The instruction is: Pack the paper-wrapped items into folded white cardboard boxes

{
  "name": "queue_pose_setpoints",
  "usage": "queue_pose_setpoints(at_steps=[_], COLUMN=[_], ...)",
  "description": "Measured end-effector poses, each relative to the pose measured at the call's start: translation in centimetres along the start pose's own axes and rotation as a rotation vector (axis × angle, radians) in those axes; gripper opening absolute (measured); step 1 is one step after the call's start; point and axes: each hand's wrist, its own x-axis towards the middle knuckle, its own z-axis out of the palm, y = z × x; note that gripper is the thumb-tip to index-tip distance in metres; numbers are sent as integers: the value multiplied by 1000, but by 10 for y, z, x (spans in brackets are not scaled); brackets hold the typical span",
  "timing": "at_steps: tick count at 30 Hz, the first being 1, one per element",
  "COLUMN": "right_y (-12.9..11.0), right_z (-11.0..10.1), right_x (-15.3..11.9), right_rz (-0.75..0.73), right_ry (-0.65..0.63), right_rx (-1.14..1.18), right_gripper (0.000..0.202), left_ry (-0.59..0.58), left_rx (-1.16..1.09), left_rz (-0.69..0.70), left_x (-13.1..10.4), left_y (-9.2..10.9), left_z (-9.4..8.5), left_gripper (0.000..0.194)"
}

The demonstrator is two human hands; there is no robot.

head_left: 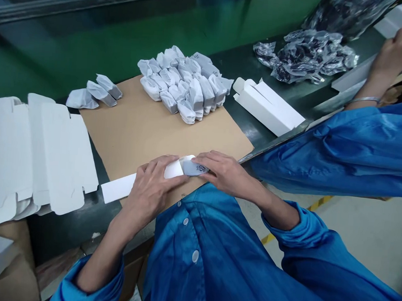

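Note:
My left hand [152, 184] is closed around a long, narrow white box [118, 189], which lies slanted over the front edge of a brown cardboard sheet [131, 135]. At the box's right end, my right hand [222, 172] grips a small packet in a pale grey bag [194, 167] with a dark printed recycling mark. The packet's left end is at the box's open end, partly inside it. My right fingers hide its upper side. Farther back on the sheet sits a pile of similar wrapped packets [187, 84].
Flat white cartons [59, 156] are stacked at left, near a few loose wrapped packets [98, 93]. White boxes [269, 107] lie right of the sheet. Clear plastic bags with dark contents [307, 57] are at the back right. A co-worker's blue sleeve [352, 149] and hand [395, 53] reach in from the right.

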Motion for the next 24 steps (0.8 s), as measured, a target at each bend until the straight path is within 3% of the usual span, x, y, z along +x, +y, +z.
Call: queue_pose_setpoints(at_steps=[4,8,17,19,24], right_y=[8,6,-37,-40,-32], right_z=[10,26,34,35,40], right_x=[5,15,8,7,23], right_rz=[-52,-23,110,186,397], right_ry=[23,107,186,202,134], right_rx=[55,-31,22,165,1012], right_gripper=[37,36,50,50,56], left_ry=[-14,3,68,91,257], left_rx=[0,61,66,87,171], left_rz=[84,76,22,30,72], left_x=[-4,-7,-8,-9,-14], left_y=[-3,-5,-3,-3,-5], left_z=[-1,-3,1,2,13], left_gripper=[48,55,59,59,54])
